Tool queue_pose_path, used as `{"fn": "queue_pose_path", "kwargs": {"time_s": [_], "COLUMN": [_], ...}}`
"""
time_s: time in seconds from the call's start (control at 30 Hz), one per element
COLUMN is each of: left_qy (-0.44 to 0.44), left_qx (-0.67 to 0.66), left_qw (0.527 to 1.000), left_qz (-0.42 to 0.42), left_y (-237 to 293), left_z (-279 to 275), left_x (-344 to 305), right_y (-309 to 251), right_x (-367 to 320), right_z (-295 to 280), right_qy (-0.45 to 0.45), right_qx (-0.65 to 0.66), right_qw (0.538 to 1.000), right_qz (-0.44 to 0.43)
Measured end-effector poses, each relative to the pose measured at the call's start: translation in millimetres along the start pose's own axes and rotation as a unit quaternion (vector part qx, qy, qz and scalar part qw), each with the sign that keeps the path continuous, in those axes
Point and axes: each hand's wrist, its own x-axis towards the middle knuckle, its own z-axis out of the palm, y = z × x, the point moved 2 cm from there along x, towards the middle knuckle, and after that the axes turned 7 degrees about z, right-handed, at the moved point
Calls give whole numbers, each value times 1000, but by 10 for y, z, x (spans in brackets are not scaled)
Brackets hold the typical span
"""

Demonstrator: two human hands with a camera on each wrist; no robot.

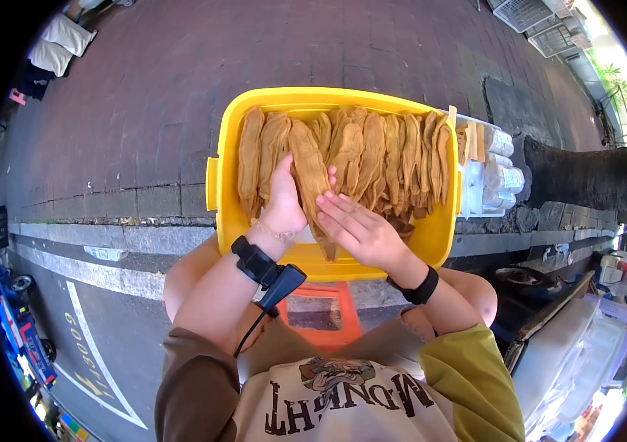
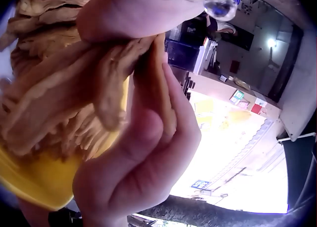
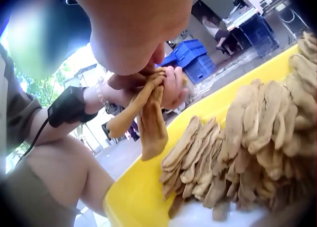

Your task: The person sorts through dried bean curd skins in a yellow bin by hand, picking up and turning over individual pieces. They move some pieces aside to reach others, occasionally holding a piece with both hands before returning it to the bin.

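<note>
A long, brown, wrinkled strip (image 1: 310, 158) slants over the front of a yellow tub (image 1: 313, 94). My left hand (image 1: 284, 197) holds it from the left, fingers passing behind and fingertips showing at its right edge. From the right, my right hand (image 1: 361, 232) pinches its lower part, and in the left wrist view the thumb (image 2: 146, 125) presses against the strip's inner face. The strip is folded open lengthwise, with two flaps (image 3: 153, 120) hanging down in the right wrist view. Similar strips (image 1: 372, 151) stand packed in a row across the tub.
A clear container with wrapped rolls (image 1: 501, 173) adjoins the tub's right side, close to a tree trunk (image 1: 578, 173). An orange stool (image 1: 321, 313) sits between my knees. Blue crates (image 3: 193, 58) stand on the pavement, with a seated person (image 3: 223, 34) farther back.
</note>
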Motion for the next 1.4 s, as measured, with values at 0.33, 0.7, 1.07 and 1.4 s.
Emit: {"fn": "queue_pose_path", "kwargs": {"time_s": [0.33, 0.7, 1.07, 1.4], "left_qy": [14, 41, 54, 28], "left_qx": [119, 116, 127, 92], "left_qw": [988, 992, 990, 995], "left_qz": [96, 28, 16, -25], "left_y": [99, 157, 81, -18], "left_z": [61, 129, 12, 29], "left_x": [4, -108, -101, -87], "right_y": [195, 747, 877, 1041], "right_x": [-88, -599, -568, -324], "right_z": [-43, 770, 740, 124], "right_qy": [-24, -168, -141, 273], "right_qx": [198, -115, -124, 182], "right_qw": [979, 932, 958, 741], "right_qz": [47, 299, 215, 585]}}
